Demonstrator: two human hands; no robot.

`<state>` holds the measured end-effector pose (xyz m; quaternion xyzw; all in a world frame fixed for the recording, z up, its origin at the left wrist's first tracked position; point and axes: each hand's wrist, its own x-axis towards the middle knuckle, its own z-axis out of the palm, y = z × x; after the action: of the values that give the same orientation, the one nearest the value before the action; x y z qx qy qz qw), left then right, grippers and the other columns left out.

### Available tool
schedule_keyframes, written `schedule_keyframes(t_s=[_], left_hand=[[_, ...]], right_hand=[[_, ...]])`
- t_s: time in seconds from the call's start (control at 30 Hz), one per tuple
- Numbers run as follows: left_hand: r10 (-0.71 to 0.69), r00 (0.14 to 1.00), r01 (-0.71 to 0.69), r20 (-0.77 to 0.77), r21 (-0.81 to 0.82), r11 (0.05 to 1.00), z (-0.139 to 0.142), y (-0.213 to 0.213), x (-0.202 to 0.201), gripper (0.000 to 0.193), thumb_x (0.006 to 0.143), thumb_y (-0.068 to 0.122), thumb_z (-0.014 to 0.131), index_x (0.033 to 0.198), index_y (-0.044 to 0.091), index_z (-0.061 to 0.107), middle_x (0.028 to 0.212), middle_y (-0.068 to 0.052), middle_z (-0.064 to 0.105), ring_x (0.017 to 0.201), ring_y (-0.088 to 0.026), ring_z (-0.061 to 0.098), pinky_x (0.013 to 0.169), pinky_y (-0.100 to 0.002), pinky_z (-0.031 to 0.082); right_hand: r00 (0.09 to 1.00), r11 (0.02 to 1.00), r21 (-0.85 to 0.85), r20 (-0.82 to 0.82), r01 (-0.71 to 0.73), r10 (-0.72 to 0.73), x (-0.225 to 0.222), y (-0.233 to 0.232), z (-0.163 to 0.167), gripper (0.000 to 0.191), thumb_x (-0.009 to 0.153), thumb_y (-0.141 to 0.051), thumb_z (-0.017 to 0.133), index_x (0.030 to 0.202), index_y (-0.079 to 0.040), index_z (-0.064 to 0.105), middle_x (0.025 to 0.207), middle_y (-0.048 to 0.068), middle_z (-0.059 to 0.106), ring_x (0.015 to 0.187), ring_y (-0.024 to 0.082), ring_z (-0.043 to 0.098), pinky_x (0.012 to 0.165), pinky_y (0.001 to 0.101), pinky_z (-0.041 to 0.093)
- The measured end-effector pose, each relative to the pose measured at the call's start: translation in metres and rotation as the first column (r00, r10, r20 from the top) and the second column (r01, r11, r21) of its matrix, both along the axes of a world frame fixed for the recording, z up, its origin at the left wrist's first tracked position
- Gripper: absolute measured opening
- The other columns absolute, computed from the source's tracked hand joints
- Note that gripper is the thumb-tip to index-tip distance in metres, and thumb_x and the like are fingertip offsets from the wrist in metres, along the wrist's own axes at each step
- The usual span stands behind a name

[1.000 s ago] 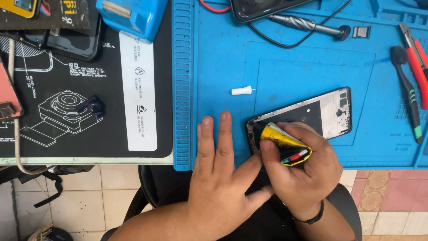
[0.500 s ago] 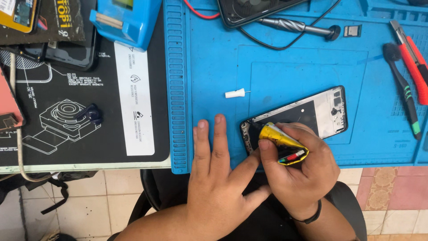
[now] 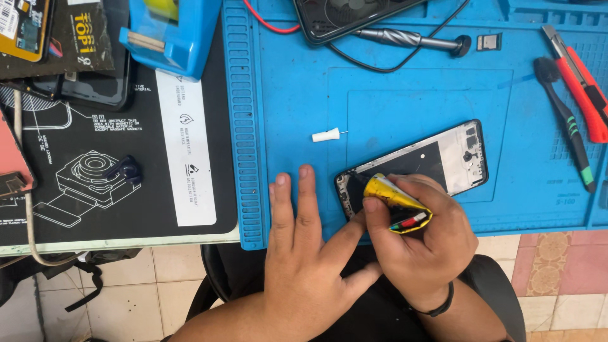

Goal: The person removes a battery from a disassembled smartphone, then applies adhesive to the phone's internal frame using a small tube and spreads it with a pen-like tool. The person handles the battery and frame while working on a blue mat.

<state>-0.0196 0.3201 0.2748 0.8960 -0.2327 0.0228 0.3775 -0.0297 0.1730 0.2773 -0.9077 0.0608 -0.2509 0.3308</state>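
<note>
Right hand (image 3: 425, 244) grip closed on yellow glue tube (image 3: 396, 201), tip apparently touching phone frame (image 3: 437, 159) on blue mat (image 3: 392, 95). Left hand (image 3: 304, 253) flat, fingers spread, bracing the frame's near end.

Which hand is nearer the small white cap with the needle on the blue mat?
Left. The left hand lies flat with its fingertips just below the white cap; the right hand, squeezing the yellow tube, sits farther right.
</note>
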Motion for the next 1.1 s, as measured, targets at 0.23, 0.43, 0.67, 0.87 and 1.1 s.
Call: schedule_keyframes(t_s=[0.23,0.43,0.67,0.87,1.1], left_hand=[[-0.006,1.0,0.006,-0.008,0.007,1.0,-0.0002,0.0005,0.0003,0.061,0.064,0.044,0.095,0.115,0.016,0.077,0.158,-0.038,0.027,0.151,-0.059,0.019,0.122,-0.07,0.025],[0.002,1.0,-0.002,0.01,0.017,1.0,0.0007,0.0006,0.0006,0.062,0.066,0.045,0.095,0.118,0.016,0.077,0.157,-0.038,0.028,0.15,-0.06,0.019,0.122,-0.069,0.026],[0.001,1.0,-0.001,0.001,0.022,1.0,0.0002,0.0022,0.0001,0.062,0.064,0.046,0.095,0.115,0.017,0.076,0.158,-0.039,0.027,0.149,-0.061,0.019,0.122,-0.069,0.027],[0.004,1.0,-0.005,0.011,0.029,1.0,0.0012,0.0017,-0.0011,0.067,0.063,0.05,0.094,0.12,0.019,0.077,0.157,-0.038,0.027,0.149,-0.061,0.019,0.121,-0.069,0.027],[-0.003,1.0,0.003,0.009,0.022,1.0,0.002,0.0022,-0.0003,0.068,0.062,0.05,0.094,0.12,0.019,0.077,0.157,-0.039,0.027,0.148,-0.062,0.019,0.119,-0.07,0.026]], right_hand=[[1.0,1.0,0.001,0.015,-0.015,0.015,0.0003,0.0002,-0.0002,0.04,0.09,-0.005,0.089,0.117,0.002,0.061,0.107,0.017,0.074,0.096,0.023,0.078,0.082,0.0282,0.062],[1.0,1.0,0.008,0.015,0.004,-0.004,0.0009,0.0013,0.0006,0.039,0.089,-0.004,0.088,0.116,0.002,0.061,0.109,0.017,0.074,0.094,0.022,0.078,0.08,0.0276,0.061],[1.0,1.0,0.004,0.024,-0.004,0.004,-0.001,0.0005,-0.0002,0.04,0.089,-0.005,0.089,0.117,0.002,0.061,0.107,0.016,0.074,0.095,0.023,0.077,0.082,0.0278,0.061],[0.998,0.998,-0.017,-0.005,0.057,-0.057,-0.002,-0.001,-0.0002,0.041,0.089,-0.006,0.09,0.118,0.001,0.062,0.105,0.015,0.075,0.093,0.022,0.077,0.081,0.0272,0.061],[0.996,0.995,-0.058,0.013,0.086,-0.085,-0.0042,-0.0005,-0.0018,0.04,0.089,-0.008,0.091,0.117,0.001,0.063,0.11,0.014,0.075,0.091,0.022,0.077,0.078,0.0273,0.059]])
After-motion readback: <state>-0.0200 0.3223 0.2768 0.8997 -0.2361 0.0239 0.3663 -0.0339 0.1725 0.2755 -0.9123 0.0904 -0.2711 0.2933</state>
